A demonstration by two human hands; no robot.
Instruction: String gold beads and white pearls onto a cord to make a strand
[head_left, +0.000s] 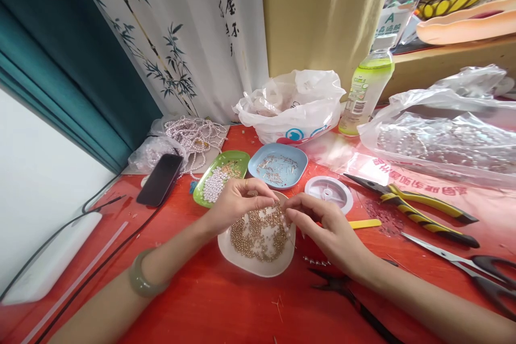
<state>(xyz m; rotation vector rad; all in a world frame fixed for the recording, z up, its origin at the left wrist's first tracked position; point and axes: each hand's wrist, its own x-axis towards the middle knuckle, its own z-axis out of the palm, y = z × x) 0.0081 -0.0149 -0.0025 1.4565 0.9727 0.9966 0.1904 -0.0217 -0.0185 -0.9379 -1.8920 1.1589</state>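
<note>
My left hand (pixel 242 199), with a ring on one finger, pinches thumb and forefinger together over the cream dish (pixel 234 262). What its fingertips hold is too small to make out. Close beside it, my right hand (pixel 322 220) also pinches. A short strand of pale beads (pixel 287 230) with a thin wire end hangs at its fingertips. Gold beads (pixel 258 239) fill much of the dish below. Behind my left hand, a green tray (pixel 200 195) holds white pearl beads (pixel 216 185) and gold bits. A blue tray (pixel 278 149) holds thin metal pins (pixel 271 170).
A white spool (pixel 347 196), yellow-black pliers (pixel 407 207), scissors (pixel 451 258) and dark pliers (pixel 342 286) lie to the right. A phone (pixel 160 180) and pearl strands (pixel 197 134) are at left. Behind stand a plastic bag (pixel 290 113), a bottle (pixel 365 94) and a bead-filled bag (pixel 435 140).
</note>
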